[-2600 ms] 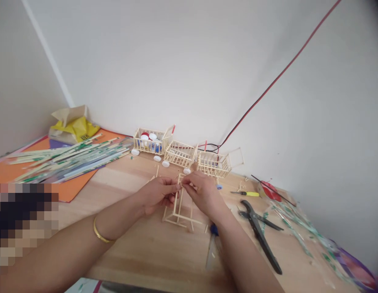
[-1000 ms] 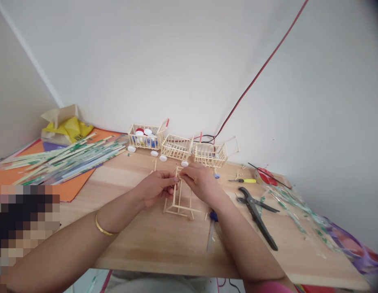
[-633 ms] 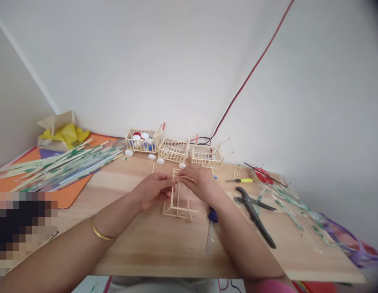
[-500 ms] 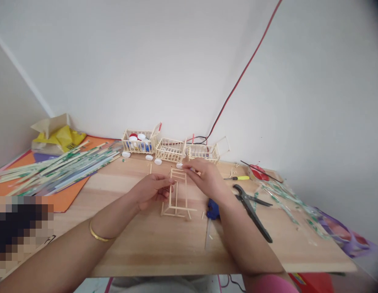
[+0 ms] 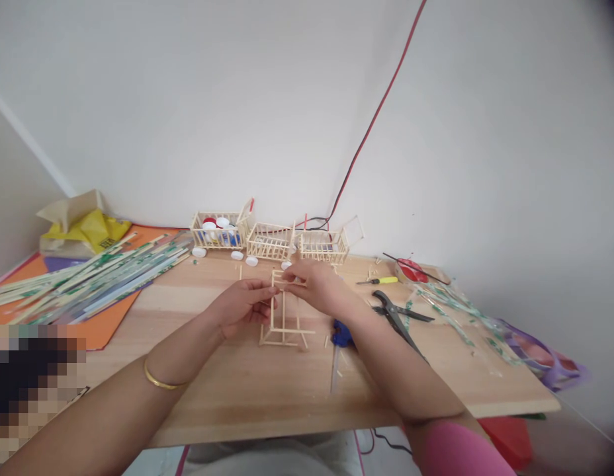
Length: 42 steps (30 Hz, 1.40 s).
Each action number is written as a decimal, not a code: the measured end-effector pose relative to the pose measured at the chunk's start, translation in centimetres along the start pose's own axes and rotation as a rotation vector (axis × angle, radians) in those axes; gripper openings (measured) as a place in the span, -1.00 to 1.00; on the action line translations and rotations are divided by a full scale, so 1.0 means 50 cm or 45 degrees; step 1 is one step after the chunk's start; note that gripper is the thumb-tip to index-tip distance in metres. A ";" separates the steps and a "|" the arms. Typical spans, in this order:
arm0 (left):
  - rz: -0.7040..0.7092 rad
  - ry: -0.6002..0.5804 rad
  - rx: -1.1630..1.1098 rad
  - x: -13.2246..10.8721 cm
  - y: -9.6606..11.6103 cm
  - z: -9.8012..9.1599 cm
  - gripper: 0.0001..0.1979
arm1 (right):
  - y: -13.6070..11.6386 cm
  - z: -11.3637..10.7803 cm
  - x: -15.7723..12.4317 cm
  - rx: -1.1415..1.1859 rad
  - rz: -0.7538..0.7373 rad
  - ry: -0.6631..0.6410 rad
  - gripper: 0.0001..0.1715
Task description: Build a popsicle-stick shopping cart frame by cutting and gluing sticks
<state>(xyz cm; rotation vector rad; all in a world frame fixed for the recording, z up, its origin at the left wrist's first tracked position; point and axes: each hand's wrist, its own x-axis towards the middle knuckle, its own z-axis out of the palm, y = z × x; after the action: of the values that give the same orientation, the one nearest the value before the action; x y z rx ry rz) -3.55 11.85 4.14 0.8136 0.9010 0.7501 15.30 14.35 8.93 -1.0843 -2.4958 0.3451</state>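
Observation:
A small open frame of thin wooden sticks [image 5: 293, 330] stands on the table in front of me. My left hand [image 5: 247, 305] pinches its left upright between thumb and fingers. My right hand [image 5: 314, 284] is closed at the frame's upper part, thumb and fingertips together close to my left thumb. Whatever lies between the right fingertips is too small to make out. Behind my hands stand several little stick carts: one [image 5: 218, 231] filled with bottle caps, a middle one [image 5: 270, 243] on white cap wheels, and another [image 5: 323, 246] at the right.
On the right lie black pliers [image 5: 396, 311], a yellow-handled screwdriver [image 5: 381, 281] and blue-handled scissors [image 5: 341, 335]. Wrapped sticks [image 5: 113, 274] cover an orange sheet at the left, beside a yellow bag [image 5: 88, 228]. Plastic wrappers [image 5: 456, 304] and a purple bag [image 5: 545, 357] are at the right edge.
My right hand has come down and left to the frame's left upright, nearer my left fingers. My left hand keeps its hold. The whole view has shifted slightly.

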 end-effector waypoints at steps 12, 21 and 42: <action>0.017 0.016 0.031 0.000 0.002 0.002 -0.67 | 0.005 0.002 0.017 -0.173 -0.119 -0.151 -0.89; -0.005 0.024 0.032 -0.002 0.002 0.002 -0.67 | 0.013 0.004 0.022 -0.174 -0.143 -0.211 -0.84; -0.027 0.031 0.053 -0.001 0.003 -0.002 -0.75 | 0.012 -0.046 -0.021 0.206 0.129 0.233 -0.83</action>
<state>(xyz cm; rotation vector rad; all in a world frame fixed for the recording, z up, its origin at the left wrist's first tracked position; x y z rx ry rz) -3.69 11.90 4.25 0.8320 0.9487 0.7258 17.38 14.10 10.51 -1.1248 -2.2173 0.4477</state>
